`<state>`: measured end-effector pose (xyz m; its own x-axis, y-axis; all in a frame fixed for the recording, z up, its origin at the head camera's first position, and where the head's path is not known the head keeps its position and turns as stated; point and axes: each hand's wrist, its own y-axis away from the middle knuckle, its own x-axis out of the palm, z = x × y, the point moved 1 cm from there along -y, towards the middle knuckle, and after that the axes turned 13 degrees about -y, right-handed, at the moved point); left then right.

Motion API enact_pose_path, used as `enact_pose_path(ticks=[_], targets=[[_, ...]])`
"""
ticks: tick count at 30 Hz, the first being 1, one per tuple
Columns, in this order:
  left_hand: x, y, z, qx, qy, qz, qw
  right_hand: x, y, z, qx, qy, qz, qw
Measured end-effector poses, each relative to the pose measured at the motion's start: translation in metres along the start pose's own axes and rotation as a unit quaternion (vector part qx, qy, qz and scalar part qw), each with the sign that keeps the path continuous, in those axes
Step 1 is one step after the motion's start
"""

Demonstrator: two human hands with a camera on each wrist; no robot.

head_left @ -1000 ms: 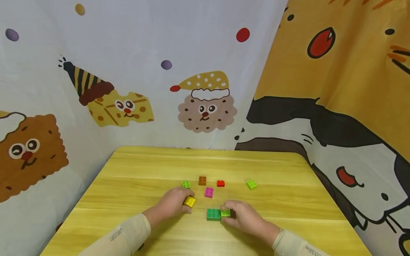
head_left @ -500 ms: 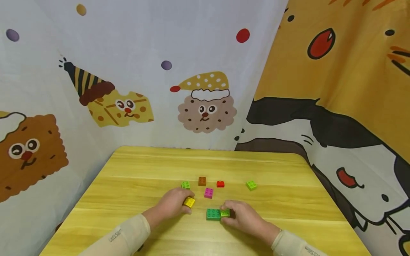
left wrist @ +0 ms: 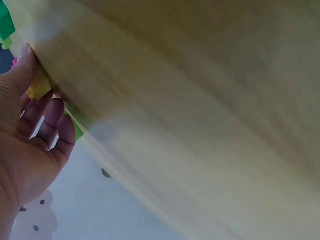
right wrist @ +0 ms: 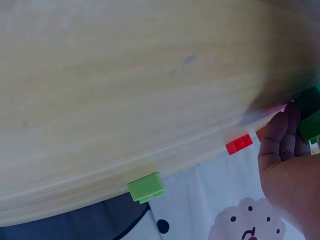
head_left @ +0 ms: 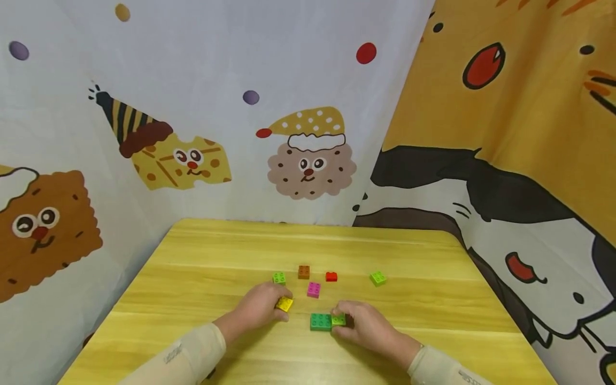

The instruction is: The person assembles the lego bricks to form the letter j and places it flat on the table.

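Note:
My left hand (head_left: 263,306) pinches a yellow building brick (head_left: 285,303) between thumb and fingers, low over the table; the left wrist view shows the same yellow brick (left wrist: 40,86) beside the thumb. To the right, my right hand (head_left: 368,326) grips a light green brick (head_left: 339,319) by its edges. That brick sits against the right end of a longer dark green brick (head_left: 320,322); whether the two are joined I cannot tell. In the right wrist view, curled fingers partly cover the green bricks (right wrist: 311,117) at the edge.
Beyond the hands on the wooden table (head_left: 216,251) lie a light green brick (head_left: 279,278), a brown brick (head_left: 303,272), a magenta brick (head_left: 314,290), a red brick (head_left: 331,276) and another light green brick (head_left: 378,278). A cartoon-printed curtain (head_left: 207,69) hangs behind.

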<state>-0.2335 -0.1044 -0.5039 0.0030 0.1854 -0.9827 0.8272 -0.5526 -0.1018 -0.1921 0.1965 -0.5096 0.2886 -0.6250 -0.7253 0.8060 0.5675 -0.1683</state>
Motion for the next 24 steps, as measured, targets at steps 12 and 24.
enact_pose_path(ticks=[12,24], targets=[[0.005,0.000,-0.044,0.032,0.040,0.006,0.9987,0.001,-0.003,-0.003,0.005,-0.014,0.002,1.000],[0.004,-0.007,-0.063,0.041,0.024,0.014,0.9987,-0.003,-0.005,-0.001,0.002,-0.012,0.004,1.000]])
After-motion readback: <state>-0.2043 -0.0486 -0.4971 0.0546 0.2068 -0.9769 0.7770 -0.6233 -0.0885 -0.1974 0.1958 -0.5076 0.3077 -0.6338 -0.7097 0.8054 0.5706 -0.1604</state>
